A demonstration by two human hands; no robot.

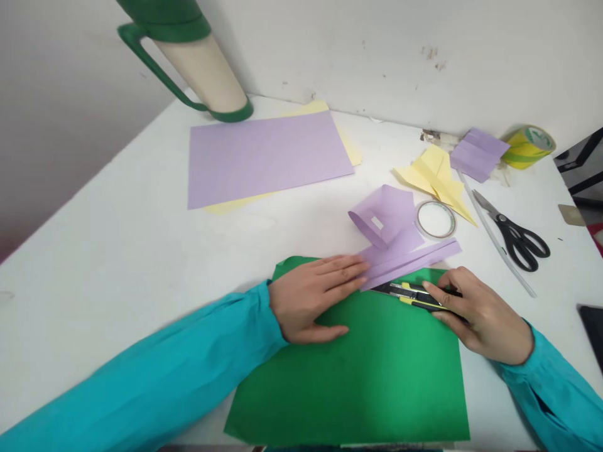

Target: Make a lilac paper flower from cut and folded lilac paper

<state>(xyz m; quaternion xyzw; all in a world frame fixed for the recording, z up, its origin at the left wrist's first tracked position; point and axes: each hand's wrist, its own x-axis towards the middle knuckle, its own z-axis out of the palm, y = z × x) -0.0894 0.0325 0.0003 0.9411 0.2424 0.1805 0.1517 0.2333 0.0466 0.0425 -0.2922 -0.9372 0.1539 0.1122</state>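
My left hand lies flat, fingers stretched out, over a green sheet and the left end of a folded purple paper strip. In my right hand is a black-and-yellow utility knife, its blade pointing left. The blade lies along the strip's lower edge, over the green sheet; its tip is close to my left fingertips. Just behind the strip sits a curled purple paper piece with a small white patch on it. My left hand hides the strip's left end.
A purple sheet overlaps yellow paper at the back, near a green-and-cream thermos. To the right are a tape roll, folded yellow paper, creased purple paper, yellow tape, black scissors and a thin pale strip.
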